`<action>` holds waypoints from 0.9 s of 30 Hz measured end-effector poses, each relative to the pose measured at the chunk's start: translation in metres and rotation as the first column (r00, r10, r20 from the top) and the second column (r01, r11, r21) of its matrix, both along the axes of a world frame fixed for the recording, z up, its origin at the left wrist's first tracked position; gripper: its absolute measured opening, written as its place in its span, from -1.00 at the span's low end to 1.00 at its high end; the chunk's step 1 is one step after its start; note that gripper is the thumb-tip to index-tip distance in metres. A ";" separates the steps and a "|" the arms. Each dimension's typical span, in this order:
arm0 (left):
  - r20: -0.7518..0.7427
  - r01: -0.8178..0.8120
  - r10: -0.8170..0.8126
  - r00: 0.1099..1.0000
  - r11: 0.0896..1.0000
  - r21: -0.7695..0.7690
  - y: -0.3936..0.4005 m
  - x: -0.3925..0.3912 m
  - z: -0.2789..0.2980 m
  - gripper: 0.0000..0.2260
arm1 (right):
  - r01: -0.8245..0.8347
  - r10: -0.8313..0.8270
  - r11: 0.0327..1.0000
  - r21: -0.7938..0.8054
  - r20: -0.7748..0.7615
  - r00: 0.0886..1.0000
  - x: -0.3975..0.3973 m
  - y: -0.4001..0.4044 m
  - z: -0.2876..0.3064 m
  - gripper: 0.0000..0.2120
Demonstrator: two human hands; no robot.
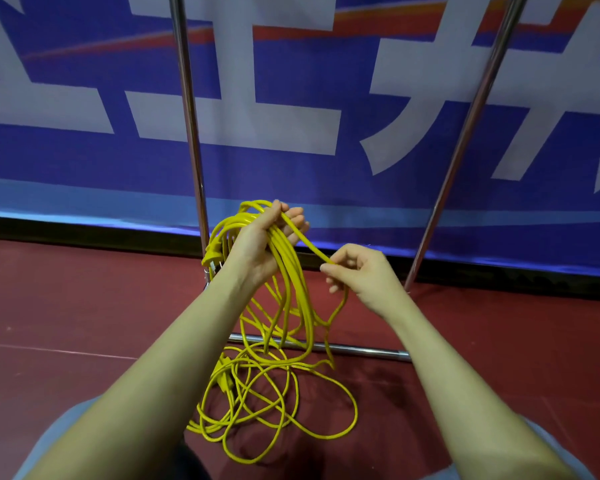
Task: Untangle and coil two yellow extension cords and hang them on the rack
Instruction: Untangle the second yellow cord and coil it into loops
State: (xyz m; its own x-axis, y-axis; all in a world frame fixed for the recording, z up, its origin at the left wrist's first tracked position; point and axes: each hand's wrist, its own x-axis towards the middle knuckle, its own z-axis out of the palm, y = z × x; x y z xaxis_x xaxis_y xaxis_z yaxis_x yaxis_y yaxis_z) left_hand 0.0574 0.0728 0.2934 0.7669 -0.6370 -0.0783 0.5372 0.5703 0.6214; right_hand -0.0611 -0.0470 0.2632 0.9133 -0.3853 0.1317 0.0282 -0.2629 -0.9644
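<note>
My left hand [267,237] grips a bundle of yellow cord loops [291,289] that hang down from my palm. A yellow plug [211,258] dangles at the left of that bundle. One strand runs from my left fingers across to my right hand [357,271], which pinches it between thumb and fingers. Below, the remaining yellow cord [267,403] lies in a loose tangle on the red floor, with another plug [224,377] in it. The metal rack stands behind, its left upright [187,109] and right upright [475,109] rising out of view.
The rack's base bar [361,351] lies on the red floor [66,306] just beyond the tangle. A blue banner with large white characters [291,98] covers the wall behind. My knees in grey fabric [52,441] frame the bottom corners.
</note>
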 end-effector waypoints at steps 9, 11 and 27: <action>-0.019 0.078 -0.083 0.996 0.981 -0.178 0.013 -0.003 0.010 -0.79 | -0.167 0.167 0.985 -0.051 -0.004 0.986 0.003 0.019 0.013 -0.79; -0.033 0.142 -0.152 0.988 0.968 -0.209 0.015 -0.005 0.011 -0.74 | -0.193 0.191 0.980 -0.050 -0.028 0.981 0.003 0.020 0.014 -0.79; -0.028 0.257 -0.263 0.964 0.956 -0.140 0.012 -0.008 0.021 -0.49 | -0.169 0.188 0.975 0.143 -0.127 0.974 -0.002 0.007 -0.014 -0.80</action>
State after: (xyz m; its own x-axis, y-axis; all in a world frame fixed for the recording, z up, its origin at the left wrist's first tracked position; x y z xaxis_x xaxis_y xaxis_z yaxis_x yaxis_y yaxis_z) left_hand 0.0498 0.0846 0.3146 0.5708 -0.8210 -0.0098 0.7043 0.4834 0.5198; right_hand -0.0629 -0.0397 0.2487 0.9746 -0.2199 -0.0414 -0.0729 -0.1374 -0.9878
